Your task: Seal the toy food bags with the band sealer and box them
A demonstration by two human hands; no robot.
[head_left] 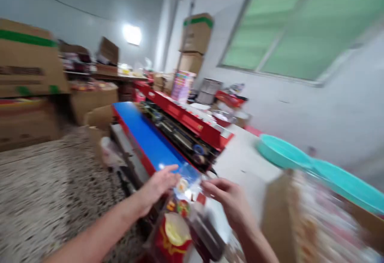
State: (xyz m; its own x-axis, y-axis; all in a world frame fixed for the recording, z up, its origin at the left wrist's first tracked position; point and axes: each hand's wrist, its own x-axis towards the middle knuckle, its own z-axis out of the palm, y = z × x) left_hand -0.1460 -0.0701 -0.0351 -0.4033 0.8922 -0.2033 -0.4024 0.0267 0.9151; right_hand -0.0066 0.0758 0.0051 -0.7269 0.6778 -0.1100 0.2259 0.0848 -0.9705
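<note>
By the left edge of the worktop (pixel 250 165), a clear bag (pixel 193 174) lies between left grip (pixel 162 182) and right grip (pixel 226 195), contact blurred. A blue-topped red machine (pixel 147 135) runs along that edge; teal basins (pixel 280 151) line the wall-side edge.

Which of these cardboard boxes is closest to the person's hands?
The open cardboard box in the right foreground, nearest the right hand; the other boxes stand farther off, left or behind.
</note>
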